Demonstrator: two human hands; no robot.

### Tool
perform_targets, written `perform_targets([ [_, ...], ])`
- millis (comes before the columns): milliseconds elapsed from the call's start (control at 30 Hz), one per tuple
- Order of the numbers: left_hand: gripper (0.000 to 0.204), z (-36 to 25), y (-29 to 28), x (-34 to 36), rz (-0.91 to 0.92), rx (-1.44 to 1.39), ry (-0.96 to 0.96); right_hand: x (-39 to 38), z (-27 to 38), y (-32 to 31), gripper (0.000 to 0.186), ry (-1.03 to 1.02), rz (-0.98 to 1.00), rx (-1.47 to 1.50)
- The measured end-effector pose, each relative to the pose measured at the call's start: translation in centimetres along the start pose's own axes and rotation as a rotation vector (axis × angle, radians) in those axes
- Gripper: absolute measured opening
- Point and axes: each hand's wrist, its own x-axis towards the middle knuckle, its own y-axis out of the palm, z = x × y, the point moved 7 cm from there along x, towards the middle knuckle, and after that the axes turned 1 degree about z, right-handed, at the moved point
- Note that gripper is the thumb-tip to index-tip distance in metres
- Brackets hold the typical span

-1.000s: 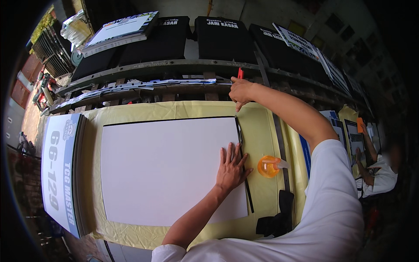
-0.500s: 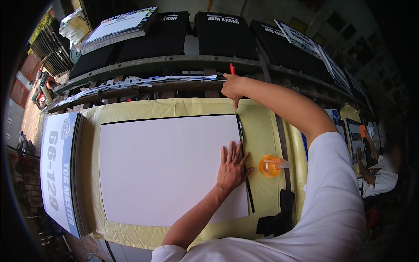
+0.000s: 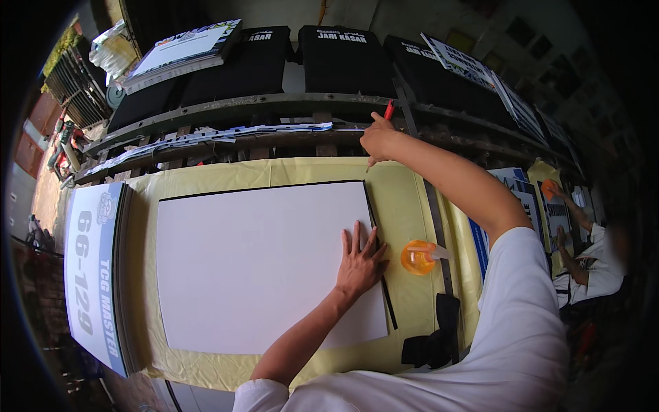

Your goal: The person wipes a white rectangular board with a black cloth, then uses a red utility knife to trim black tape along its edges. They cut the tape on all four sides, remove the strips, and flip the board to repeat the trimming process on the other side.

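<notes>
Room is offered over the white board (image 3: 254, 268); the way rightward is obstructed by the left hand (image 3: 360, 266) and orange bottle (image 3: 415, 257).

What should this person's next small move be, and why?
Probably bring the right hand, with its red object, nearer the far right corner of the white sheet: it is just beyond that corner, a black strip shows along the right edge, and the left hand lies spread on the sheet near it.

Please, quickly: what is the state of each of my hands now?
Left hand: open, fingers spread, resting on the white sheet.
Right hand: closed, holding a slim red tool, partly hidden.
</notes>
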Motion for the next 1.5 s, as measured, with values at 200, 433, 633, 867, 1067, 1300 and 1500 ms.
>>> perform_targets([
  [200, 0.047, -0.4, 1.3, 0.0, 0.007, 0.036, 0.081, -2.4, -0.2, 3.0, 0.061, 0.067, -0.024, 0.106],
  [433, 0.042, -0.8, 1.0, -0.5, -0.082, -0.023, 0.172, -3.9, -1.1, 3.8, 0.066, 0.129, -0.099, 0.321],
  [633, 0.034, -0.1, -1.5, -1.0, -0.294, -0.302, 0.079, -10.8, -2.1, 1.3, 0.063, 0.264, -0.244, 0.658],
  [867, 0.018, 0.0, -4.9, -2.5, -0.251, -1.216, -0.32, -25.9, 0.5, 2.2, 0.058, 0.387, -0.688, 1.612],
  [1067, 0.022, 1.4, -7.6, -6.9, -0.528, -1.411, -0.542, -36.1, 11.3, 8.7, 0.034, 0.726, -0.805, 1.961],
  [1300, 0.025, 3.2, -10.1, -13.5, -0.619, -1.25, -0.663, -35.6, 27.5, 15.0, 0.033, 0.943, -0.531, 1.429],
  [1500, 0.026, 2.7, -9.7, -16.0, -0.56, -1.213, -0.713, -34.8, 29.8, 15.7, 0.033, 0.96, -0.55, 1.509],
])
